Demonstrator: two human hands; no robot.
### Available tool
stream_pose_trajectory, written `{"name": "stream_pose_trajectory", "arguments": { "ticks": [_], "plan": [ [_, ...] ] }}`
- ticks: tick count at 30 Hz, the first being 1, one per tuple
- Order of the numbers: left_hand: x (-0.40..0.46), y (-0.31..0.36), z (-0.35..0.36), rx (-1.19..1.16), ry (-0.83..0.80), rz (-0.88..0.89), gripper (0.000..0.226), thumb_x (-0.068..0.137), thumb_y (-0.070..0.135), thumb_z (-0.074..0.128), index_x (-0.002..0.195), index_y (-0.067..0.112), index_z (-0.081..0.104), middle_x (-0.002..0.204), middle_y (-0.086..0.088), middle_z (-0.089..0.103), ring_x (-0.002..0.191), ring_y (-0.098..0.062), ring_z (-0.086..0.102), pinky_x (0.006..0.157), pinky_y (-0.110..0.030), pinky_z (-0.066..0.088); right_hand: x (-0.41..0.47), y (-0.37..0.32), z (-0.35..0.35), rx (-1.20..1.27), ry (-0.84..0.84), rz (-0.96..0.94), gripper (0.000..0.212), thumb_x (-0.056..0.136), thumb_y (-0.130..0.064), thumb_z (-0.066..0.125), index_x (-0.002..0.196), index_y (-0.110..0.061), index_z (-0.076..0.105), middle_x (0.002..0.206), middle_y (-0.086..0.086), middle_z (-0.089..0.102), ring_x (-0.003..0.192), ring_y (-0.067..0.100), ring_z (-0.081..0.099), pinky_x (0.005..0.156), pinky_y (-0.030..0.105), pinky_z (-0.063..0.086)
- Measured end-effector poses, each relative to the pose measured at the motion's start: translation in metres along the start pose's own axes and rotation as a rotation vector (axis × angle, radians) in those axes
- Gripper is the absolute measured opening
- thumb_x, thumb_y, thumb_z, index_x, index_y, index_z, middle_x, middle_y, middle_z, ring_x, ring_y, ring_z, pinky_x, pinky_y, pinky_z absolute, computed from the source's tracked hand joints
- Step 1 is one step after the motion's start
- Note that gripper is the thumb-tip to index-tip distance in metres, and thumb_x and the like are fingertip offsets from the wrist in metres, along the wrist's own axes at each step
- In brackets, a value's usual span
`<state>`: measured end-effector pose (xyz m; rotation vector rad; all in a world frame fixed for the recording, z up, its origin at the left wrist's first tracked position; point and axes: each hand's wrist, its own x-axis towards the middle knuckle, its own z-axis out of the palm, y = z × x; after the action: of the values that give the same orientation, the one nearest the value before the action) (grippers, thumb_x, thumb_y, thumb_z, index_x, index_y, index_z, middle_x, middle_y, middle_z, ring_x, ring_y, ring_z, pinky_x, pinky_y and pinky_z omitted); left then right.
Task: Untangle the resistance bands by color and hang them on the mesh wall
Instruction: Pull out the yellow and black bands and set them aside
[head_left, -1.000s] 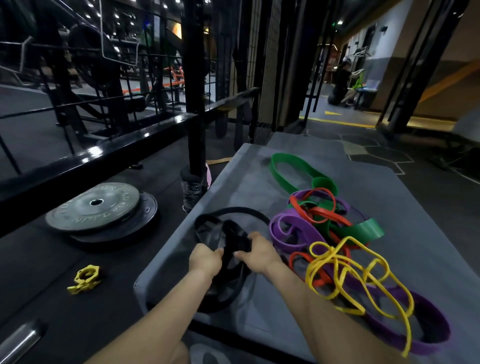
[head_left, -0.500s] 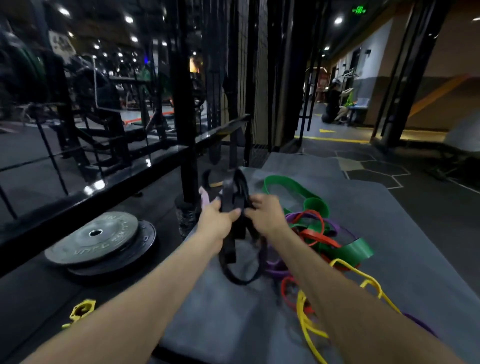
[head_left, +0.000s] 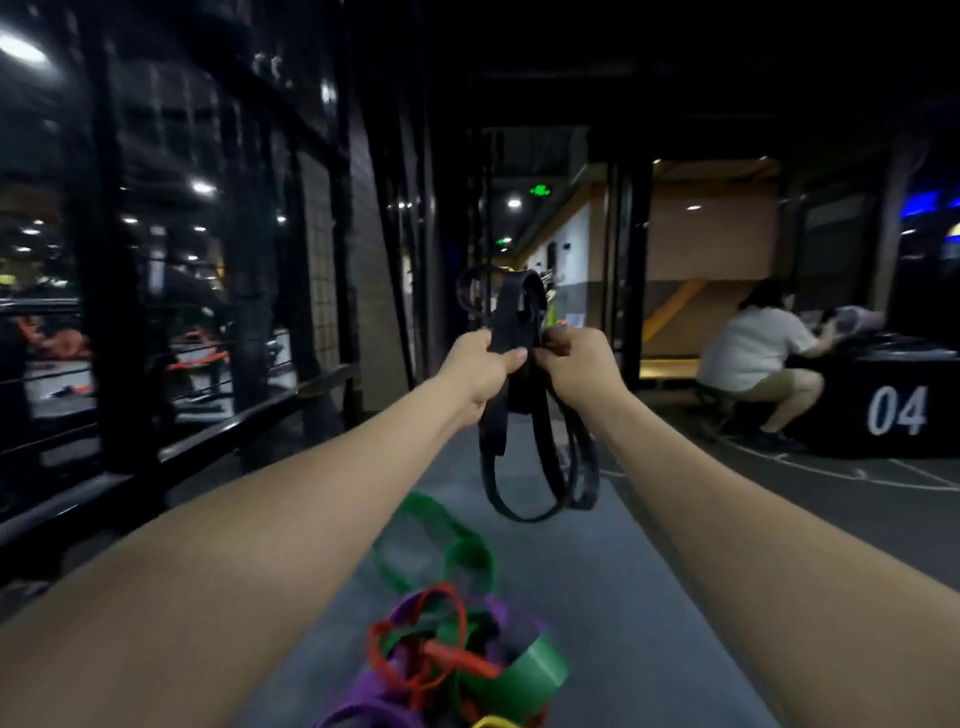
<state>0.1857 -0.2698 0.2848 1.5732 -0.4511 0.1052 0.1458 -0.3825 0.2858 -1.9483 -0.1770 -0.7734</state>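
Note:
Both my hands hold a bundle of black resistance bands (head_left: 519, 332) up at arm's length. My left hand (head_left: 480, 366) grips the bundle on its left side, and my right hand (head_left: 574, 364) pinches it from the right. Black loops hang down below my hands above the grey mat (head_left: 623, 597). A tangle of green, red and purple bands (head_left: 447, 649) lies on the mat near me, with a yellow bit at the bottom edge. The mesh wall (head_left: 324, 270) stands at the left, beyond the black frame.
A black steel rack with rails (head_left: 218, 431) runs along the left. A person in a white shirt (head_left: 753, 358) crouches at the right beside a black box marked 04 (head_left: 898, 410). A dark corridor lies ahead.
I have raised the black bands from just above the mat to arm's length, and my view has tilted up. The coloured tangle now sits at the bottom of the frame.

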Motion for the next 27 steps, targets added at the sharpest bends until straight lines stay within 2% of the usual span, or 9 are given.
{"name": "stream_pose_trajectory", "arguments": {
  "ticks": [3,6,12,14,16,18,20,23,27],
  "plan": [
    [0.039,-0.014,0.049,-0.057,-0.046,0.031,0.032,0.091,0.005,0.055,0.120,-0.005,0.049,0.121,-0.018,0.058,0.114,-0.033,0.054,0.104,-0.048,0.041,0.033,0.037,-0.031,-0.050,0.039,-0.011,0.025,0.089,0.002,0.050,0.108,0.000,0.065,0.105,0.016,0.068,0.096,0.024,0.063,0.088,0.035,0.051],
    [0.072,-0.048,0.086,-0.097,-0.073,0.066,0.011,0.093,0.004,0.050,0.103,0.007,0.053,0.105,-0.013,0.060,0.104,-0.029,0.056,0.102,-0.048,0.042,0.057,0.086,-0.045,-0.067,0.045,-0.028,0.030,0.089,0.005,0.046,0.113,-0.001,0.063,0.106,0.010,0.067,0.098,0.018,0.061,0.085,0.024,0.048],
    [0.116,-0.180,0.116,-0.062,-0.014,-0.024,0.015,0.093,0.005,0.051,0.085,0.016,0.058,0.103,-0.015,0.062,0.101,-0.028,0.059,0.099,-0.049,0.045,0.068,0.224,-0.015,-0.064,-0.027,0.087,0.035,0.088,0.010,0.042,0.112,-0.003,0.064,0.104,0.007,0.067,0.099,0.018,0.061,0.088,0.025,0.048],
    [0.121,-0.228,0.115,0.201,-0.053,-0.115,0.016,0.095,0.020,0.050,0.102,0.010,0.060,0.113,-0.017,0.062,0.110,-0.033,0.057,0.097,-0.041,0.046,0.056,0.275,0.006,-0.115,-0.110,0.200,0.033,0.089,0.007,0.041,0.114,-0.001,0.061,0.113,0.016,0.066,0.103,0.024,0.061,0.085,0.027,0.047],
    [0.115,-0.272,0.112,0.729,-0.266,-0.332,0.048,0.098,0.038,0.039,0.126,0.001,0.049,0.130,-0.021,0.051,0.117,-0.035,0.052,0.088,-0.033,0.044,0.039,0.327,0.029,-0.273,-0.270,0.342,0.027,0.093,-0.002,0.042,0.113,0.003,0.059,0.115,0.021,0.063,0.104,0.030,0.059,0.079,0.030,0.044],
    [0.105,-0.304,0.109,1.099,-0.359,-0.394,0.058,0.100,0.041,0.028,0.141,0.001,0.030,0.145,-0.025,0.032,0.130,-0.037,0.037,0.099,-0.037,0.036,0.022,0.367,0.046,-0.479,-0.380,0.442,0.023,0.094,-0.012,0.043,0.108,0.002,0.055,0.118,0.022,0.058,0.107,0.036,0.055,0.082,0.035,0.044],
    [0.104,-0.325,0.106,1.157,-0.305,-0.324,0.058,0.099,0.039,0.030,0.147,0.008,0.015,0.151,-0.017,0.023,0.136,-0.035,0.026,0.108,-0.041,0.028,0.010,0.390,0.055,-0.581,-0.396,0.460,0.018,0.094,-0.017,0.043,0.104,-0.004,0.051,0.122,0.021,0.053,0.112,0.038,0.051,0.090,0.040,0.044],
    [0.111,-0.336,0.101,1.185,-0.314,-0.222,0.061,0.098,0.040,0.033,0.149,0.019,0.006,0.155,-0.006,0.013,0.140,-0.030,0.021,0.113,-0.042,0.024,0.003,0.399,0.053,-0.666,-0.353,0.418,0.032,0.091,-0.014,0.043,0.123,-0.007,0.048,0.131,0.017,0.047,0.118,0.037,0.047,0.099,0.044,0.042],
    [0.109,-0.323,0.096,1.274,-0.252,-0.162,0.061,0.096,0.044,0.039,0.148,0.022,0.015,0.156,-0.002,0.010,0.141,-0.028,0.017,0.113,-0.044,0.018,0.001,0.390,0.036,-0.787,-0.260,0.432,0.035,0.092,-0.017,0.048,0.126,-0.010,0.047,0.132,0.013,0.046,0.120,0.035,0.045,0.096,0.042,0.042]
  ]
}}
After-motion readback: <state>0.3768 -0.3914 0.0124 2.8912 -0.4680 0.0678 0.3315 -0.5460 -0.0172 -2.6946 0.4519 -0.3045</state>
